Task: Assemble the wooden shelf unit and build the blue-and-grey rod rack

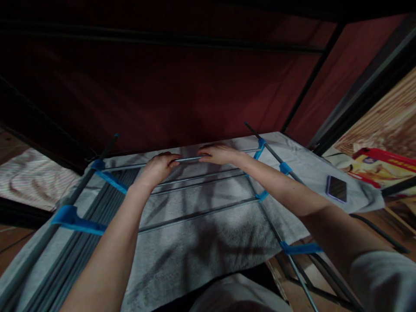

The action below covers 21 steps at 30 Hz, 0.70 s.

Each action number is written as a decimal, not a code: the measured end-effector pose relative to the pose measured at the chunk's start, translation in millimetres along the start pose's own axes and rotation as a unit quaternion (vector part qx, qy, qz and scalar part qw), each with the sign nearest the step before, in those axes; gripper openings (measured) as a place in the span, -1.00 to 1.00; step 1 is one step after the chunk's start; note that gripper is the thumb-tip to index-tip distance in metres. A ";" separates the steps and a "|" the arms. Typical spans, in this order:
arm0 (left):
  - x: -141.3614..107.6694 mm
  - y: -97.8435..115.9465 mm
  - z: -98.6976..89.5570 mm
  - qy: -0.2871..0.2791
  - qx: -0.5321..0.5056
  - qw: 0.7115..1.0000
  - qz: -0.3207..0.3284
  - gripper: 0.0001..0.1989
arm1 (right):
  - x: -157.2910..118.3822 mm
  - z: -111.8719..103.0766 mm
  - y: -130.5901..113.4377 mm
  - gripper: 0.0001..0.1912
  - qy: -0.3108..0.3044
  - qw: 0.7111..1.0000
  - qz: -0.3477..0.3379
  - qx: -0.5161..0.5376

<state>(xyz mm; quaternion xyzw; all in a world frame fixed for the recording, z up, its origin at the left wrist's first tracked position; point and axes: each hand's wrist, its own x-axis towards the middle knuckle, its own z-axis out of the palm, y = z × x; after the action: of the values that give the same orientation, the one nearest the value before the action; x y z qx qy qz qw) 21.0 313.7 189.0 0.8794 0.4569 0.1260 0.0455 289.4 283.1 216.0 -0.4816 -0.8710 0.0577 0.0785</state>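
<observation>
A rack frame of thin grey metal tubes and blue plastic connectors [71,217] lies over a grey cloth in front of me. Its far crossbar tube [189,159] runs from left to right. My left hand [160,168] is closed around this tube left of its middle, thumb toward the centre. On the same tube, a short gap away, my right hand [217,154] has its fingers wrapped over it. More crossbars [198,214] span the frame nearer to me. A blue connector [261,144] joins the right side tube [273,153].
Several loose grey tubes [82,242] lie bundled at the left on the cloth [182,255]. A phone [337,189] rests on the cloth at the right, near a red and yellow package [386,167]. Behind stands a dark red panel [182,95] with black bars.
</observation>
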 end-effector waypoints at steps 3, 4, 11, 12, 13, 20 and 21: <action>2.5 -9.7 4.8 0.010 -0.041 0.999 0.010 -0.50 | -15.4 -28.2 25.1 -0.71 0.066 0.998 0.018 0.000; 2.8 -12.6 5.6 0.012 -0.047 0.999 0.009 -0.49 | -21.0 -39.4 38.8 -0.72 0.096 0.995 0.041 -0.006; 6.4 -16.8 7.4 0.025 -0.033 0.999 -0.026 -0.45 | -70.5 -83.3 147.9 -0.85 0.245 0.891 0.343 0.170; 6.4 -16.5 7.7 0.023 -0.032 0.999 -0.024 -0.44 | -78.7 -78.0 154.7 -0.83 0.254 0.848 0.398 0.241; 6.2 -16.2 8.1 0.023 -0.031 0.999 -0.022 -0.44 | -86.2 -69.8 158.1 -0.78 0.254 0.825 0.424 0.275; 2.3 -15.2 7.4 0.018 -0.014 0.999 -0.044 -0.45 | -101.2 -7.2 134.2 -0.74 0.249 0.661 0.421 0.569; 1.5 -15.1 7.0 0.020 -0.015 0.999 -0.043 -0.45 | -100.0 -5.5 132.0 -0.73 0.245 0.649 0.418 0.586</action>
<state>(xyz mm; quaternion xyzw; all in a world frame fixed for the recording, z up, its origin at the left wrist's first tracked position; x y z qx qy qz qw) 11.7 323.9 179.6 0.8555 0.4930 0.1483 0.0551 452.4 268.3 190.1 -0.6450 -0.3108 0.4634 0.5222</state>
